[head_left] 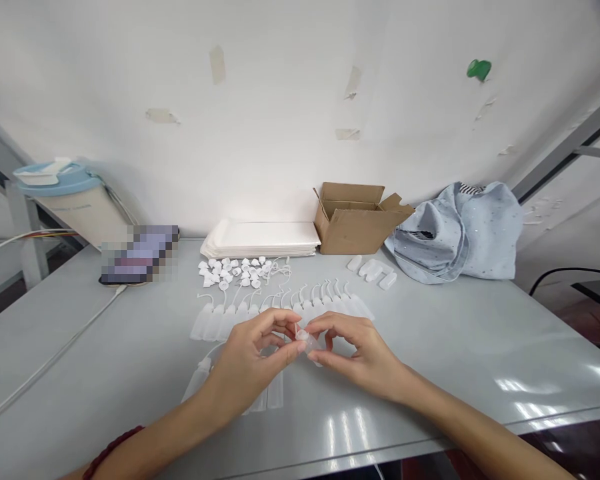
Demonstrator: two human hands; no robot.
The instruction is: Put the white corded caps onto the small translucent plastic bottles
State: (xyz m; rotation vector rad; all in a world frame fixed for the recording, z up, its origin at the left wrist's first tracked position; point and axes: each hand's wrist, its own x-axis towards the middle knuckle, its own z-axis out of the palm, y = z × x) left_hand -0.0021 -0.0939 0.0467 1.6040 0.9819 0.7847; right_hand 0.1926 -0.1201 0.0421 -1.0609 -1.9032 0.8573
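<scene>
A small translucent bottle (310, 345) is held between my two hands above the grey table. My left hand (263, 353) pinches its top, where a white piece sits at the mouth. My right hand (355, 343) grips the bottle's body between thumb and fingers. Behind the hands lies a row of translucent bottles (215, 322) with thin white tubes at their tops. More bottles (275, 390) lie under and beside my left forearm, partly hidden. White caps (225, 272) are heaped behind the row, with loose thin tubes (280, 269) at their right.
At the back stand a stack of white sheets (265, 239) and an open cardboard box (357, 227), with several small bottles (373, 270) in front. A blue bag (460, 233) lies right. Left are a tumbler (80, 207) and a phone (143, 257) with a cable.
</scene>
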